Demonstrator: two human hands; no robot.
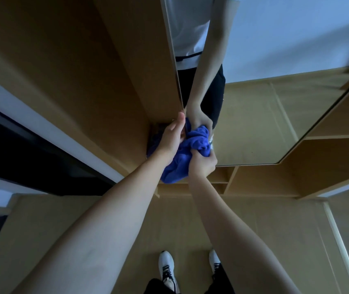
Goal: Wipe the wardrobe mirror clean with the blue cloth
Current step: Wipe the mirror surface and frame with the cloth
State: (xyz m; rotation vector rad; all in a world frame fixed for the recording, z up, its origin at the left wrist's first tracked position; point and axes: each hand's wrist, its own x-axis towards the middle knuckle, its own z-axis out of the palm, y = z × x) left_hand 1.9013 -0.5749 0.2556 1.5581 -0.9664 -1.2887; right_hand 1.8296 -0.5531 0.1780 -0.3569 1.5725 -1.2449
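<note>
At mirror's lower left corner: blue cloth (192,149) bunched up against the wardrobe mirror (264,115), touching the glass beside the frame edge. Right hand (202,164) clenches the bunch from below, fingers curled into the fabric; the cloth sits directly above and ahead of it. Left hand (172,137) lies along the cloth's left side, fingers fairly straight, thumb up at the mirror edge, seemingly steadying rather than gripping. Nearly all the glass stretches up and right from the cloth, so my guess is the wipe goes that way, right hand leading.
</note>
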